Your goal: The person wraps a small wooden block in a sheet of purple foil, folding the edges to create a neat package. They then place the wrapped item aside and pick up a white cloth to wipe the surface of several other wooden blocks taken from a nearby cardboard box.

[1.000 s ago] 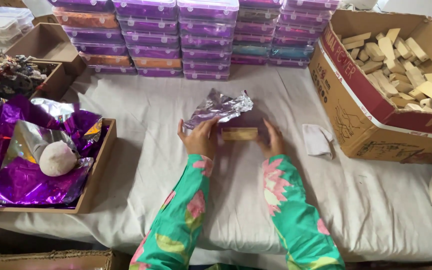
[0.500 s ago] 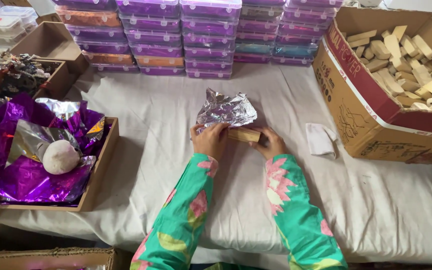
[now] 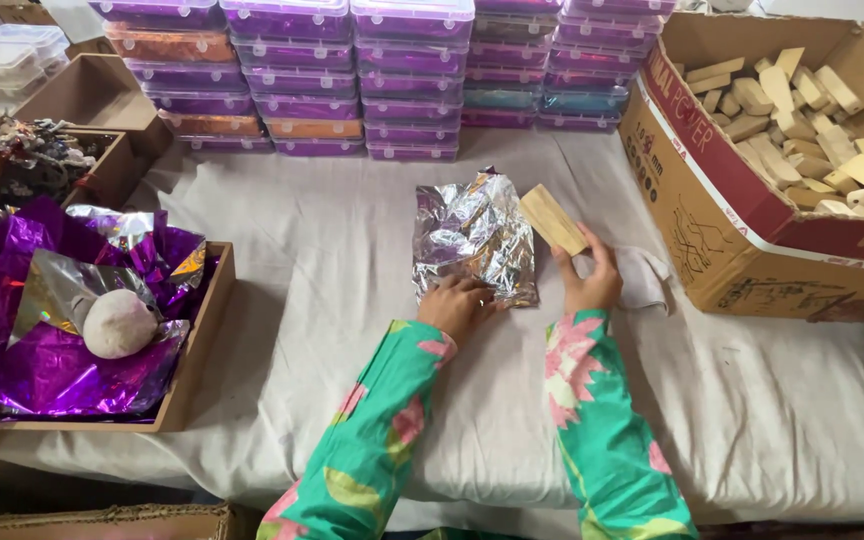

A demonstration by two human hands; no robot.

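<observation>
Boxes ring your table.
Purple-lidded clear boxes (image 3: 352,75) stack along the back; a brown carton (image 3: 742,215) with a red band stands right; open brown boxes (image 3: 92,95) sit left.

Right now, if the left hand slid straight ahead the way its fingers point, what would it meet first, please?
The left hand already touches the near edge of the crinkled silver foil sheet, so it would ride onto that. Beyond lie bare cloth and the stacked purple-lidded boxes, though depth is uncertain.

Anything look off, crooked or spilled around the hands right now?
Nothing spilled or broken. The foil sheet is crumpled and lies askew on the cloth, pinned by the left hand. The right hand holds the wooden block tilted beside it.
</observation>
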